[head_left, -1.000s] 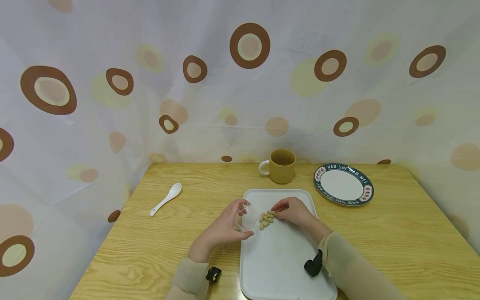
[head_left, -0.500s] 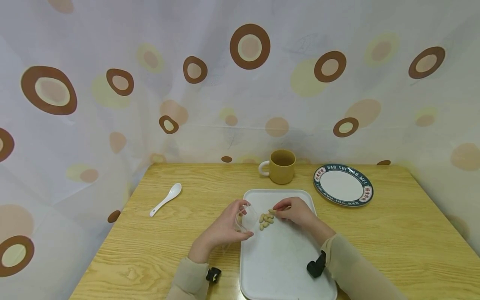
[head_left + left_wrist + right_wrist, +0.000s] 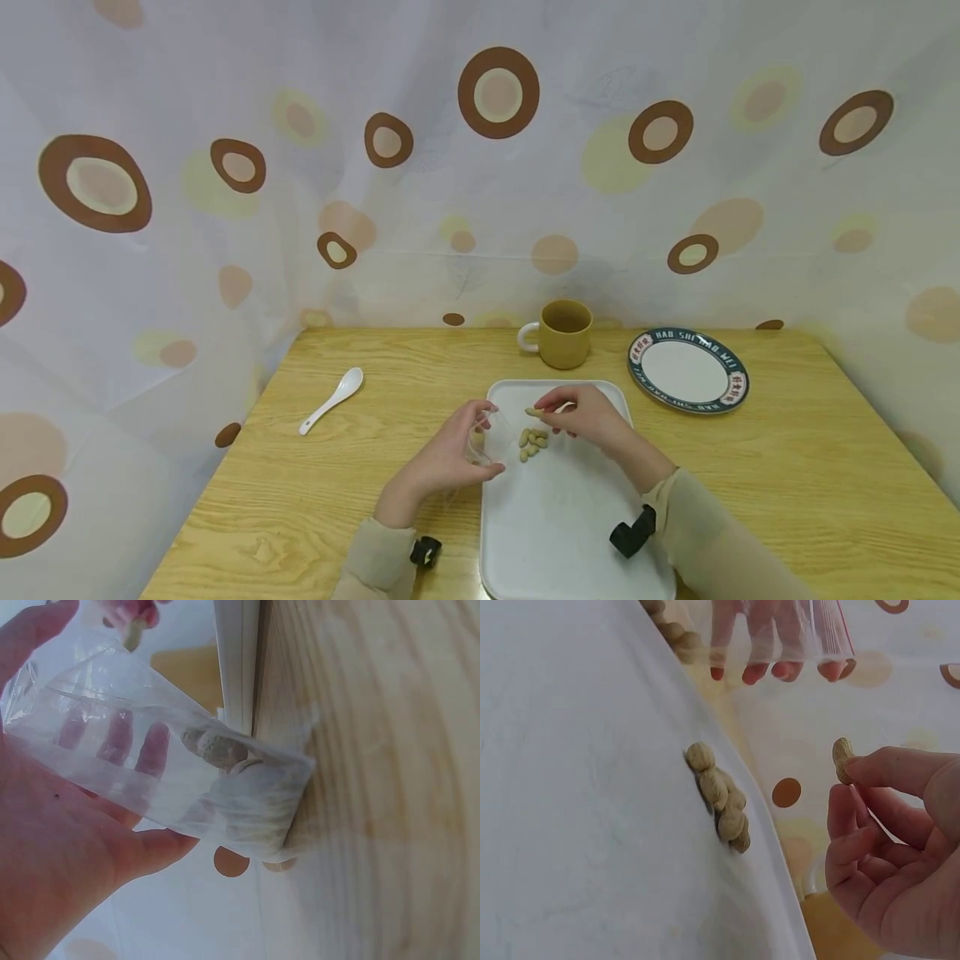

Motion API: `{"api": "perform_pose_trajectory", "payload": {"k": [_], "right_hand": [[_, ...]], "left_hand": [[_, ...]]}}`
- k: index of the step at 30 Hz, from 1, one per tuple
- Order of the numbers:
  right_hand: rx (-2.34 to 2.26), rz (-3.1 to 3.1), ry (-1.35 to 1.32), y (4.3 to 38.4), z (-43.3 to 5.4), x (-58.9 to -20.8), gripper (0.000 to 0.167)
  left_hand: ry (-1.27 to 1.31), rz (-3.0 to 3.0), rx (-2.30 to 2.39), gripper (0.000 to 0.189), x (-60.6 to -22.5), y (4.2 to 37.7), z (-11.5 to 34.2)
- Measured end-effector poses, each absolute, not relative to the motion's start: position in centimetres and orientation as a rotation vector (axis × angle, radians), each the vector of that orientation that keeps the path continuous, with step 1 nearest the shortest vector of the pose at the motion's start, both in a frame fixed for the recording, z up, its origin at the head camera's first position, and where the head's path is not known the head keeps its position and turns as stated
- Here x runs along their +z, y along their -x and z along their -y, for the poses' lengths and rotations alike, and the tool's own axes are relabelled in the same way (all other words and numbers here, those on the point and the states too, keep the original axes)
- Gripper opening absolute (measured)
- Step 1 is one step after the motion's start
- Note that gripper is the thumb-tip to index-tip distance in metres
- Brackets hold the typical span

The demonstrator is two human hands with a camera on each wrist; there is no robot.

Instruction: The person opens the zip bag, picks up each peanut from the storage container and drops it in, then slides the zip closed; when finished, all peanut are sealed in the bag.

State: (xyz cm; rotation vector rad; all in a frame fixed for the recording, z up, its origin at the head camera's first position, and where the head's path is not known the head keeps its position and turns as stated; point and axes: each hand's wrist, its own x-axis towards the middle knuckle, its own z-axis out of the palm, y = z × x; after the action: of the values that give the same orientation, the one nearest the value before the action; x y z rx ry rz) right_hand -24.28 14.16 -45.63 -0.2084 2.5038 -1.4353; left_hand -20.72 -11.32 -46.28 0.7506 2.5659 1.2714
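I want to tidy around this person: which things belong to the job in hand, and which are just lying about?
Apparently part of the job:
Clear bag in the left hand, peanuts inside
Peanut pinched by the right hand
Loose peanuts
White tray they lie on

Apparently just lying about:
White spoon
Yellow mug
Plate with patterned rim

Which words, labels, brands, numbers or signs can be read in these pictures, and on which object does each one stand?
"HAO SHI HAO WEI": along the far rim of the plate.
Near rim of the plate: more lettering, too small to read surely.
Pale panels on the rim: characters, too small to read surely.
I can read no text on the mug, spoon, tray or clear bag.
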Motion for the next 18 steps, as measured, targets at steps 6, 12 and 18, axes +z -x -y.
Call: {"api": "perform_pose_trajectory", "payload": {"k": [6,12,18], "right_hand": [[-1.467,-2.500,0.248,23.7,-12.9,-44.0,0.018],[-1.471,-2.498,0.280,23.1,-11.9,-42.6,0.017],[-1.484,-2.479,0.405,22.3,-11.1,-41.8,0.017]], "left_hand": [[-0.766,-2.564,1.292,0.075,-46.2,20.8,11.4],[-0.761,-2.579,1.279,0.075,-46.1,20.8,11.5],[-0.785,-2.593,1.254,0.074,-46.1,20.7,11.6]]}}
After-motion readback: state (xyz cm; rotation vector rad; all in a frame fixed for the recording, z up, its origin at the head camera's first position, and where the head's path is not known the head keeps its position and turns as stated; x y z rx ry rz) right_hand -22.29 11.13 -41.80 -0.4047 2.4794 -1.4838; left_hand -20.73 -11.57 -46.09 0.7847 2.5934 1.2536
